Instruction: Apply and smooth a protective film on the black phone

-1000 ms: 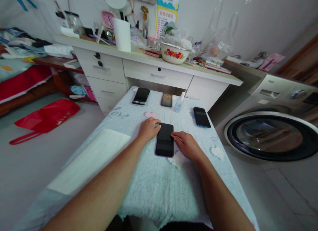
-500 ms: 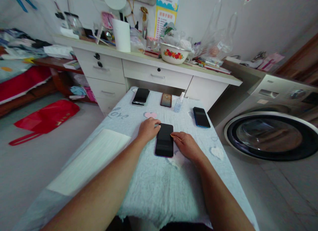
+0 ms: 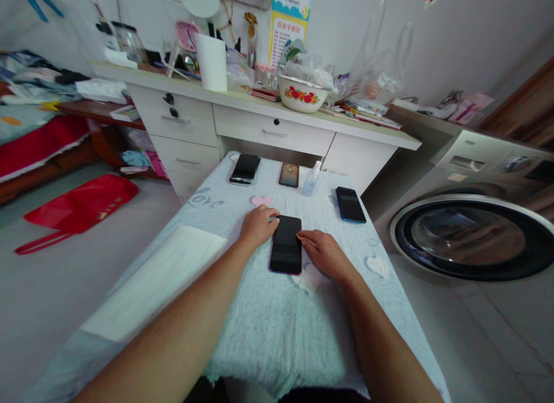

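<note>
A black phone [image 3: 286, 247] lies screen up on the cloth-covered table [image 3: 259, 322]. At its upper left edge is my left hand [image 3: 259, 223], its fingers closed on the phone's side near the corner. My right hand [image 3: 319, 247] rests at the right edge, fingers pressed together and fingertips touching the phone's side. Beyond the hands lie a stack of dark phones [image 3: 245, 169], a brown phone or case [image 3: 289, 175] and a clear spray bottle [image 3: 311, 179]. Another phone with a blue edge [image 3: 351, 204] is at the right.
A whitish sheet [image 3: 158, 282] lies on the table's left part, beneath my left forearm. Behind the table stands a white desk [image 3: 277, 126] with a flowered bowl [image 3: 303, 95] and a paper roll [image 3: 212, 62]. A washing machine [image 3: 467, 183] is at the right.
</note>
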A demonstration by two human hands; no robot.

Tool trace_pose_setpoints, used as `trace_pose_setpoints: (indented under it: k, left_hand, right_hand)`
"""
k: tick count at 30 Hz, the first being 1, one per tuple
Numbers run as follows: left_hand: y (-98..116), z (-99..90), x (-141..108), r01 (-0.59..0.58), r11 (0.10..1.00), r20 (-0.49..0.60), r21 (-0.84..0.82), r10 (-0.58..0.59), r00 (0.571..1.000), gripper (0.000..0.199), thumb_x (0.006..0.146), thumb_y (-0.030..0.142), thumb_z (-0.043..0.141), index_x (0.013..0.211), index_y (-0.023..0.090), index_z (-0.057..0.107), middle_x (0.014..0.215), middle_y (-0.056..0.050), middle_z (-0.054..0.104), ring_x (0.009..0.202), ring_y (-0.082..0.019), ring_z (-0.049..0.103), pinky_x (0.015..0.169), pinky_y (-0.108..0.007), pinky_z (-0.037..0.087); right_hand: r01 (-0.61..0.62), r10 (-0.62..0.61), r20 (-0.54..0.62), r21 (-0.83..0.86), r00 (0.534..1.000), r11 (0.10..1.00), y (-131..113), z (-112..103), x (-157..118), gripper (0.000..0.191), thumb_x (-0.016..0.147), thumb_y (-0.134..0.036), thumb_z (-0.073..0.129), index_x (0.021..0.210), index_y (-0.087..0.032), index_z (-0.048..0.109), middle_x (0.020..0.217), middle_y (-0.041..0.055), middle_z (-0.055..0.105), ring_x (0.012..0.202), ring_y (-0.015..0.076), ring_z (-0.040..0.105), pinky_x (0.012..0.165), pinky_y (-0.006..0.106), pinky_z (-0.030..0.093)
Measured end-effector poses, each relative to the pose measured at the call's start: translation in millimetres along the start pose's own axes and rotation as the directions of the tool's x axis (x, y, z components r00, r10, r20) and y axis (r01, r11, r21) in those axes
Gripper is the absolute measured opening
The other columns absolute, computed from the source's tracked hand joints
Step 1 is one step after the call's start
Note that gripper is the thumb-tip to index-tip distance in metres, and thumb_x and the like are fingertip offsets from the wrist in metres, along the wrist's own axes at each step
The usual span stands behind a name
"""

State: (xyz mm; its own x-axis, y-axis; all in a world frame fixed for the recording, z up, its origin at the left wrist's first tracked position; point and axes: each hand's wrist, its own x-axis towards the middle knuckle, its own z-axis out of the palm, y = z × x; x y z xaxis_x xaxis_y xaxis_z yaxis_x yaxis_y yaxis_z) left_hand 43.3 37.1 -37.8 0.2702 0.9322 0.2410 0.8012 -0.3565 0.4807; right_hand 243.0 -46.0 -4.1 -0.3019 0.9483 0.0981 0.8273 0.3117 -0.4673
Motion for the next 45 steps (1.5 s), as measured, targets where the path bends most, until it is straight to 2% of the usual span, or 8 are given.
trace_pose_setpoints:
  k: [19,30,45]
  left_hand:
    - [1.0,-1.1,-0.2,0.01,1.0,0.007,0.002,-0.01,1.0,0.025,0.084,0.029,0.052,0.102,0.024,0.069,0.104,-0.003,0.066,0.1,-0.017,0.061,0.089,-0.027,0.045]
    - [-1.3,0.8,0.8,-0.002,1.0,-0.006,-0.013,0.002,1.0,0.025,0.084,0.028,0.053,0.102,0.024,0.069,0.103,-0.003,0.066,0.098,-0.017,0.062,0.086,-0.026,0.046]
    - [-1.0,0.6,-0.1,-0.014,1.0,-0.015,-0.019,0.013,1.0,0.026,0.084,0.028,0.052,0.102,0.023,0.069,0.102,-0.003,0.066,0.097,-0.018,0.062,0.085,-0.027,0.046]
  right_hand:
    - [-0.003,0.003,-0.008,0.001,1.0,1.0,2.8,3.1,1.1,0.033,0.095,-0.027,0.041,0.117,-0.019,0.065,0.111,0.0085,0.068,0.101,0.019,0.062,0.089,0.028,0.044]
    - [0.01,-0.01,0.001,0.008,1.0,1.0,1.5,1.3,0.5,0.032,0.096,-0.026,0.042,0.116,-0.019,0.066,0.106,0.0078,0.069,0.096,0.018,0.063,0.085,0.027,0.044]
    - [-0.014,0.014,-0.008,-0.01,1.0,1.0,0.7,0.6,0.9,0.033,0.095,-0.026,0.041,0.116,-0.017,0.065,0.112,0.0092,0.068,0.102,0.0192,0.062,0.09,0.028,0.043]
